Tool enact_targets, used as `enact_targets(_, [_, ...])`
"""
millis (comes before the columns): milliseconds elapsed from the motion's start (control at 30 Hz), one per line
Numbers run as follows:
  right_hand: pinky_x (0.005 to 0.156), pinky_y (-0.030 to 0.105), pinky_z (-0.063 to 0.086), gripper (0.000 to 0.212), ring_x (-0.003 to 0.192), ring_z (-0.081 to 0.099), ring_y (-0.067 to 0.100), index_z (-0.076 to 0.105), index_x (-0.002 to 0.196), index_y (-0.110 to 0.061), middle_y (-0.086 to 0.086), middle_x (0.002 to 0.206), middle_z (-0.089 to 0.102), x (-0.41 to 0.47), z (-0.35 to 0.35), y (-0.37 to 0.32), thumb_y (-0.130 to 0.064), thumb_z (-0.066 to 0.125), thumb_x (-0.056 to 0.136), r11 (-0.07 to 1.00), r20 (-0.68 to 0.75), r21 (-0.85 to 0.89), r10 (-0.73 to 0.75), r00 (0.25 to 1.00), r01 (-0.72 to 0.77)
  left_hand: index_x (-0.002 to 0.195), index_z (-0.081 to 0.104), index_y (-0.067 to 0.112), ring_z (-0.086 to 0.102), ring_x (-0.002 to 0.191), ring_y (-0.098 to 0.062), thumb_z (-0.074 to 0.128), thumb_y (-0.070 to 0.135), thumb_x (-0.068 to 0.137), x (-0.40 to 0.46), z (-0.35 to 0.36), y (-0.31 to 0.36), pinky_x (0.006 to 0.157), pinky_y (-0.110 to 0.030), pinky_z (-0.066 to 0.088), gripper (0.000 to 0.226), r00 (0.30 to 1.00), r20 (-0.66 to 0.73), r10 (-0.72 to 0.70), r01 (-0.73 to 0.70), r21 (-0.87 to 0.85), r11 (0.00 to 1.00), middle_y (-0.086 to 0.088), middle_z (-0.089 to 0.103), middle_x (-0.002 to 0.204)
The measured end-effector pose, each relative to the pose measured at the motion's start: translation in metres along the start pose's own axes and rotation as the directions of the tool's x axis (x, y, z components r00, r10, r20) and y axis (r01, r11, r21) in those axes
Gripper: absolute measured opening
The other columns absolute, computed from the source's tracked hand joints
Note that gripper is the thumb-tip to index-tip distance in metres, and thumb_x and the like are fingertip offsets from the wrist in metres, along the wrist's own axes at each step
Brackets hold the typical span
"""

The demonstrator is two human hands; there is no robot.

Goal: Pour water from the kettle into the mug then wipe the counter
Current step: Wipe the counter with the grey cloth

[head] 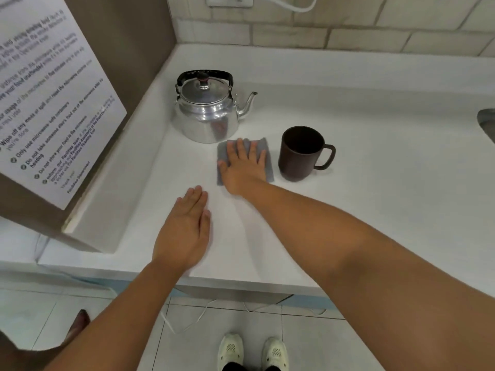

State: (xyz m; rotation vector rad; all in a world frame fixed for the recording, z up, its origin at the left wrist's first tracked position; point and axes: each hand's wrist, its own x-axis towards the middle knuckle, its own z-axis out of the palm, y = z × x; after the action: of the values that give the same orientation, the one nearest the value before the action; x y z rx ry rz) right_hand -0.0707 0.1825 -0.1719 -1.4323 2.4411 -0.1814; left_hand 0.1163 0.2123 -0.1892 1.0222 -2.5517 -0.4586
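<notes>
Right hand flat, fingers spread, palm down on the grey cloth, which lies on the counter between kettle and mug, long axis running away from the person. Left hand flat, fingers together, resting empty on bare counter nearer the front edge. Judged: wiping stage; open counter lies toward the left hand and front, so the cloth likely sweeps that way, kettle and mug close on either side.
</notes>
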Motion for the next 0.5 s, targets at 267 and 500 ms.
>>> enact_targets(267, [0.116,0.048,-0.015,0.06,0.148,-0.017,0.028,-0.008,0.152,-0.027,-0.001,0.163,-0.011,-0.027,0.013,0.013,-0.047,0.01,0.098,0.979,-0.006,-0.068,-0.192,0.981,0.191,0.145,0.035,0.008,0.016,0.14,-0.002,0.021,0.032,0.102,-0.001,-0.001,0.002,0.117,-0.022,0.003,0.052,0.999,-0.018,-0.043,0.041,-0.105,0.994,-0.004,0.032,0.154])
enact_targets(500, [0.117,0.048,-0.018,0.06,0.147,-0.021,0.025,-0.007,0.152,-0.025,-0.001,0.163,-0.012,-0.069,0.022,-0.018,-0.043,0.013,0.099,0.907,0.108,-0.032,-0.414,0.904,0.419,0.144,0.038,0.012,0.024,0.138,-0.001,0.02,0.035,0.101,-0.006,-0.005,0.0,0.117,-0.023,0.01,0.052,0.991,-0.096,-0.095,0.069,-0.25,0.966,-0.002,0.037,0.151])
